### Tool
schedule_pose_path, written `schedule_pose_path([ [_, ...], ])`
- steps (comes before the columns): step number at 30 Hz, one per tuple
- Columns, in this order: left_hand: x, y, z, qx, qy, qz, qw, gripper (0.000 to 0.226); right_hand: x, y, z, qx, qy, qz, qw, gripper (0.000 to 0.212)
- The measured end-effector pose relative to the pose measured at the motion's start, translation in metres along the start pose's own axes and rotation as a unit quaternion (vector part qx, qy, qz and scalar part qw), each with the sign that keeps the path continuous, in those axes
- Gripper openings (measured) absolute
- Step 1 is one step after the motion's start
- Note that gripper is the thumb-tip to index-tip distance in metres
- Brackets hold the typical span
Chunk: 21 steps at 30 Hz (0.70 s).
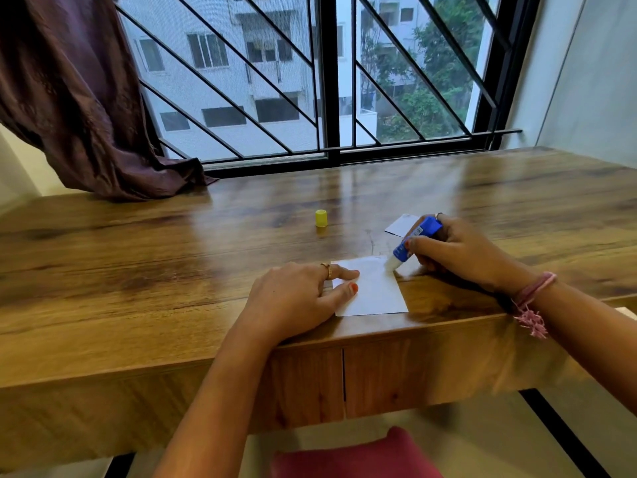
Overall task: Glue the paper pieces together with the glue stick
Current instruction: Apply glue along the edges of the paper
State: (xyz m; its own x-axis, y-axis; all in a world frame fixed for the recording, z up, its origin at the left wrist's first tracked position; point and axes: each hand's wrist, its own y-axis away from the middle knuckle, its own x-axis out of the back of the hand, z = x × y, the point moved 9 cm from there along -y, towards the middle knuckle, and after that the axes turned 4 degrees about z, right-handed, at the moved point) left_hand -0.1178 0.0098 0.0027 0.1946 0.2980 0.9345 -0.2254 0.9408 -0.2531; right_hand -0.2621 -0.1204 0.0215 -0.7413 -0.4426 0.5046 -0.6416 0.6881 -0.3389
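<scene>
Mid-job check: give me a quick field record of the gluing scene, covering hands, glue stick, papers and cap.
left hand: fingers flat, pressing the near paper piece down at its left edge
right hand: grips the blue glue stick
glue stick: uncapped, tilted, white tip on the near paper's far right corner
second paper piece: lies farther back, partly hidden behind the right hand
yellow cap: stands alone on the wooden table, left of the glue stick
stage: glue being applied; pieces not yet joined
</scene>
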Motion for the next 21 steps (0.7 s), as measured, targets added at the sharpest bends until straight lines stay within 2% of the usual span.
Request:
schedule_pose_path([
  [5,0.001,0.0,-0.001,0.007,-0.006,0.004,1.0,0.034,-0.006,0.005,-0.005,0.012,-0.001,-0.033,0.999,0.012],
  [9,0.002,0.001,0.001,0.006,-0.015,0.005,1.0,0.034,-0.003,0.003,-0.004,0.018,-0.004,-0.01,1.0,0.012],
  [13,0.002,0.001,0.002,0.007,-0.018,0.004,1.0,0.035,-0.01,0.007,-0.008,0.043,-0.019,-0.065,0.997,0.012],
  [18,0.002,0.001,0.002,0.007,-0.019,0.0,1.0,0.035,-0.007,0.004,-0.005,0.051,-0.039,-0.051,0.997,0.011],
  [21,0.002,0.001,0.002,0.006,-0.022,-0.002,1.0,0.035,-0.014,0.009,-0.012,0.079,-0.028,-0.092,0.992,0.01],
])
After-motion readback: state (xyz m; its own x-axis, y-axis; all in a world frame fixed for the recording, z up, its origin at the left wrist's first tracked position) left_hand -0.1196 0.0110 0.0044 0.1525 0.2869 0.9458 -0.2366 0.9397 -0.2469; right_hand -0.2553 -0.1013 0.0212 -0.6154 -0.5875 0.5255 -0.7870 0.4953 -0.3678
